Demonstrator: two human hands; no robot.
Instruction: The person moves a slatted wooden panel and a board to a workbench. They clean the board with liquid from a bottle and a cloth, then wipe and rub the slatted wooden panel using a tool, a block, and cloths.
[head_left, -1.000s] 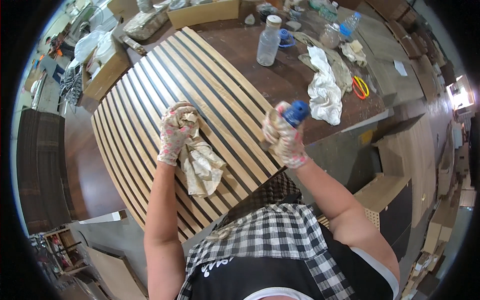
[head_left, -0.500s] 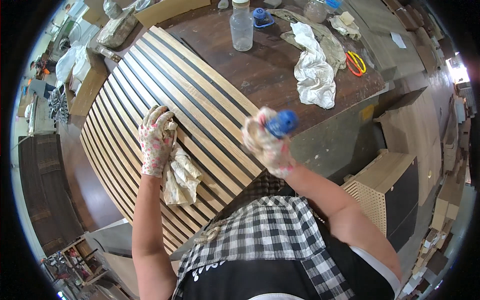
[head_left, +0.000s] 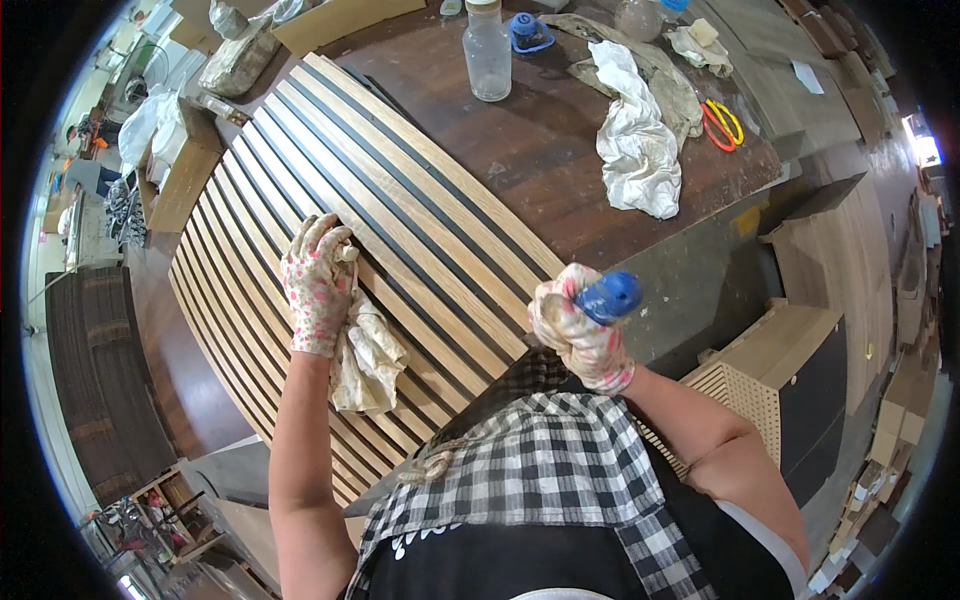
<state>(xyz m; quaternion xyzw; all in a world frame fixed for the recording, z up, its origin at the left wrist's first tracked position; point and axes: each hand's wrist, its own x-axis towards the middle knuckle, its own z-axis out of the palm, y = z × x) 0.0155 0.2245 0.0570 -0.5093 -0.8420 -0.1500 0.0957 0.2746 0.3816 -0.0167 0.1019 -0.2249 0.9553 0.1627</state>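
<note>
Left hand (head_left: 318,285), gloved, is pressing a stained rag (head_left: 368,352) flat onto the slatted wood panel (head_left: 400,190) for wiping. Right hand (head_left: 578,335) is gripping a blue-capped bottle (head_left: 608,297) clear of the workbench (head_left: 560,160).

Left hand (head_left: 318,285) presses a rag (head_left: 368,355) on the slatted panel (head_left: 400,190); right hand (head_left: 578,330) grips a blue-capped bottle (head_left: 610,296).
</note>
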